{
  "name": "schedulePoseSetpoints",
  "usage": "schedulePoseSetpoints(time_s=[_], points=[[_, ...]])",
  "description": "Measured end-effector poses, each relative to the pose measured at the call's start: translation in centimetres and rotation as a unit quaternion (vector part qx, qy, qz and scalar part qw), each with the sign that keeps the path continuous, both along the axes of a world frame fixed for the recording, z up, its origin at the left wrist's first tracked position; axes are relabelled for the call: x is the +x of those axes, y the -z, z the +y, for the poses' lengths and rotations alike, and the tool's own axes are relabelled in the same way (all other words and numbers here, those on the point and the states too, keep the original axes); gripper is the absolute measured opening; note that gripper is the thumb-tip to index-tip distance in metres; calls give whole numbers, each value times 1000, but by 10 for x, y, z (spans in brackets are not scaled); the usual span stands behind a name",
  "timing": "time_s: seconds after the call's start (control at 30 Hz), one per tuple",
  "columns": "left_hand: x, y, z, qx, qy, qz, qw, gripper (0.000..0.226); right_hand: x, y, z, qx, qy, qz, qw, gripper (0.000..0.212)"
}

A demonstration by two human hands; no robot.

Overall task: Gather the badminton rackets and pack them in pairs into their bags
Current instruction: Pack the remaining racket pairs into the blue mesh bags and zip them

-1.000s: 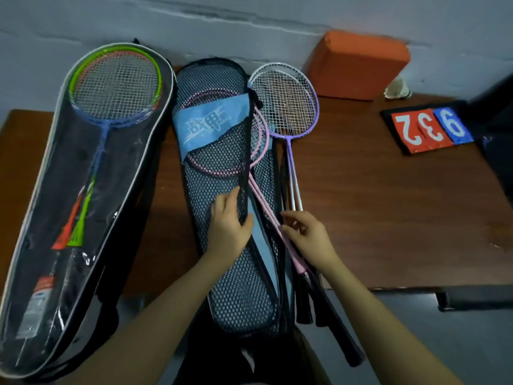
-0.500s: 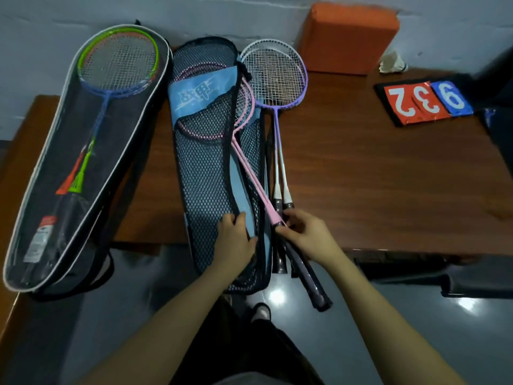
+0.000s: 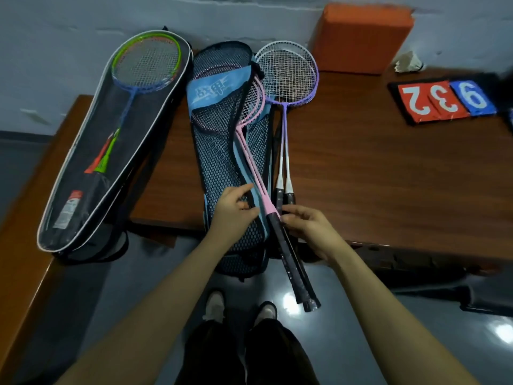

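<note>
**Pink pair halfway into the mesh bag**

On the table's [image 3: 361,168] near edge sits the mesh bag [image 3: 222,162], blue label up top, its lower end hanging off toward the floor; left hand [image 3: 236,215] lies on the mesh with fingers curled, pinching the bag's dark edge strip beside the opening; right hand [image 3: 308,232] has thumb and fingertips closed on the black grip of the pink rackets [image 3: 251,151], right where pink shaft meets handle; those 2 pink ones have their heads tucked partly under the mesh, shafts running diagonally down, handles sticking out past the table edge over the floor; just right of the bag lie the 2 purple rackets [image 3: 288,73], stacked on each other, heads near the wall, grips ending just above the right hand, not bagged; off to the left is the clear bag [image 3: 83,173], with 2 rackets inside, green and orange frames by the look of it, its bottom overhanging the edge too; orange block [image 3: 361,37] leans at the wall; score cards [image 3: 444,102] reading 2 3 9 lie far right; shuttlecock [image 3: 408,62] next to the block.
</note>
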State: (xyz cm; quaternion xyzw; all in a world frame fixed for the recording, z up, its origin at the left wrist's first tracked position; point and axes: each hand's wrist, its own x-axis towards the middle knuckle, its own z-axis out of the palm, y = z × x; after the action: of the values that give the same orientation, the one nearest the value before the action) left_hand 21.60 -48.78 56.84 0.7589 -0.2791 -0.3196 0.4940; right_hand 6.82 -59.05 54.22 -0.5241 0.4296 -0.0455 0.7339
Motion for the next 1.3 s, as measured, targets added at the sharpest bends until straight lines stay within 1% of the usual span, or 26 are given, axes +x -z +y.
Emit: schedulePoseSetpoints(time_s=[0.1, 0.17, 0.23, 0.4, 0.47, 0.53, 0.6, 0.7, 0.8, 0.9, 1.0, 1.07, 1.1, 1.13, 1.2, 1.23, 1.3], points=[[-1, -7, -6, -13, 20, 7, 1000, 52, 1, -6, -1, 34, -10, -51, 998, 30], [0, -11, -5, -36, 14, 17, 999, 53, 4, -13, -1, 68, -11, -94, 993, 30], [1, -14, -2, -52, 11, 17, 998, 53, 6, -20, 0, 76, -16, -115, 990, 30], [5, -7, 10, -58, 18, -13, 998, 52, 12, -32, 8, 74, -19, -106, 991, 23], [6, -7, 16, -62, 17, 12, 998, 51, 14, -33, 11, 73, -5, -101, 992, 21], [7, -11, 21, -72, 9, 61, 996, 49, 16, -33, 14, 63, 2, -100, 993, 21], [11, -15, 24, -81, 14, 83, 993, 48, 18, -32, 18, 51, -23, -97, 994, 22], [17, -14, 26, -78, 35, 80, 993, 48, 21, -24, 25, -12, -42, -56, 997, 17], [20, -8, 26, -64, 33, 87, 994, 48, 22, -11, 29, -96, -28, 14, 995, 19], [20, -2, 29, -52, 36, 84, 994, 49, 24, -1, 31, -137, -24, 68, 988, 23], [18, 3, 33, -44, 43, 72, 995, 50, 24, 5, 28, -162, -17, 86, 983, 33], [17, 8, 36, -36, 44, 70, 996, 49, 28, 5, 30, -199, -51, 124, 971, 49], [17, 10, 37, -27, 41, 73, 996, 49, 30, 5, 31, -230, -77, 146, 959, 57], [18, 10, 38, -18, 37, 79, 996, 48, 32, 5, 34, -259, -97, 159, 948, 60], [19, 10, 40, -7, 32, 93, 995, 48, 32, 8, 37, -277, -97, 167, 941, 56], [20, 9, 40, -4, 31, 99, 995, 48, 31, 8, 37, -269, -83, 173, 944, 49], [21, 10, 41, -2, 34, 116, 993, 47, 28, 8, 35, -270, -76, 189, 941, 27]])
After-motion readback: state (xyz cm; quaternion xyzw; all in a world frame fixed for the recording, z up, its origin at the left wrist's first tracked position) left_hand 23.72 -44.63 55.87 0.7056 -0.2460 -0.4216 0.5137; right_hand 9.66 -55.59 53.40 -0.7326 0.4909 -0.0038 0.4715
